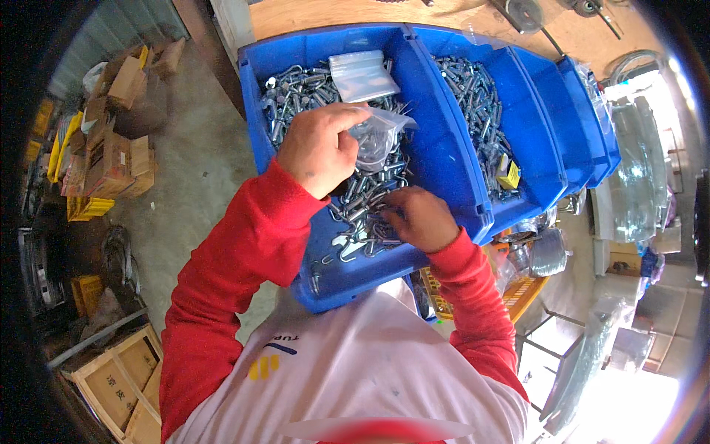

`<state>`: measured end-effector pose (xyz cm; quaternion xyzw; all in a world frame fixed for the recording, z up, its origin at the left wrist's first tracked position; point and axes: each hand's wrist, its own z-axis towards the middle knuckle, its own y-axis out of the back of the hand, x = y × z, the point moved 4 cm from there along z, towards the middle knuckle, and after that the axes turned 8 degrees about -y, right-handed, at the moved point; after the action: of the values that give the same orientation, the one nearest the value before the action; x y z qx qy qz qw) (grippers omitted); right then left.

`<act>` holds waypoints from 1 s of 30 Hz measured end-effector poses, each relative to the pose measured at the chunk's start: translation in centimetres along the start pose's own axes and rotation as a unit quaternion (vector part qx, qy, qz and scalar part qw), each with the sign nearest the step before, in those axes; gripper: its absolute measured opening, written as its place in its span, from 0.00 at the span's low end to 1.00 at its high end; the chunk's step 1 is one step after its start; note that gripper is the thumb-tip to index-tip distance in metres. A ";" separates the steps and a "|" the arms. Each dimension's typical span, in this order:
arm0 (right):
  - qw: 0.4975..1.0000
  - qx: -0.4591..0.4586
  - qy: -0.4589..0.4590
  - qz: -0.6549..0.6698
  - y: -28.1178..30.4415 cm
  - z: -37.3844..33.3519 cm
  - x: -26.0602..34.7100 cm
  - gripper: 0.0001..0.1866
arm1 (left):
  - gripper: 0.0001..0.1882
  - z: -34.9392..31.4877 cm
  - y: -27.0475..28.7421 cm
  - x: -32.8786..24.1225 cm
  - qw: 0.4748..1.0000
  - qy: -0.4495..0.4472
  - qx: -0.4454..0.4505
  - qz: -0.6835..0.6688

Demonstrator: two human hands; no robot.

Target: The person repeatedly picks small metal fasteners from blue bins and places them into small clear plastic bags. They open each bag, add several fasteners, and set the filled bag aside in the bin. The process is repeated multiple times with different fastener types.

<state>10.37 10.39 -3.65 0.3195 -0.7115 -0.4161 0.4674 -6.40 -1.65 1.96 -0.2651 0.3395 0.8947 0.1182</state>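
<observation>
My left hand (318,148) pinches a clear plastic bag (376,140) between thumb and fingers, above a blue bin (436,133). The bag hangs over the heap, and its contents are hard to make out. Loose metal hook bolts (359,201) with bent ends fill much of the bin. Down in the heap, close to the bin's front, is my right hand (423,218), its fingers curled among the hooks; whatever they grip is hidden. A flat stack of clear bags (362,75) lies on the hooks beyond my left hand.
To the right stands a second blue bin (510,111) of metal parts with a small yellow box (508,174) inside. More blue bins follow it. Below them is a yellow crate (523,294). Cardboard boxes (111,159) and a wooden crate (122,381) stand on the left.
</observation>
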 end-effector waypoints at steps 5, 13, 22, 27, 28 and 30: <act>0.992 -0.060 0.074 -0.086 -2.3 1.0 0.8 0.22 | 0.19 -0.3 -0.2 0.6 0.999 0.023 0.006 -0.048; 0.964 -0.060 0.106 -0.235 -4.6 1.3 2.3 0.13 | 0.18 -0.9 -0.8 0.9 0.997 0.012 0.076 -0.010; 0.944 -0.156 -0.023 0.291 -1.9 -2.9 -2.2 0.10 | 0.17 -0.9 -1.5 1.0 0.992 0.063 0.111 -0.021; 0.893 -0.190 -0.079 0.399 -0.5 -3.1 -2.1 0.11 | 0.16 -0.8 -1.7 0.6 0.990 0.038 0.131 -0.021; 0.901 -0.203 -0.071 0.377 0.2 -3.1 -1.7 0.11 | 0.16 -0.9 -1.7 0.6 0.990 0.044 0.130 -0.031; 0.872 -0.220 -0.059 0.433 1.6 -3.4 -0.8 0.12 | 0.16 -0.8 -1.7 0.6 0.989 0.036 0.138 -0.045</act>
<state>13.67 10.74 -1.84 -0.1570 -0.6949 -0.3355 0.6164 -5.89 -0.95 0.24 -0.2936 0.4519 0.8226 0.1814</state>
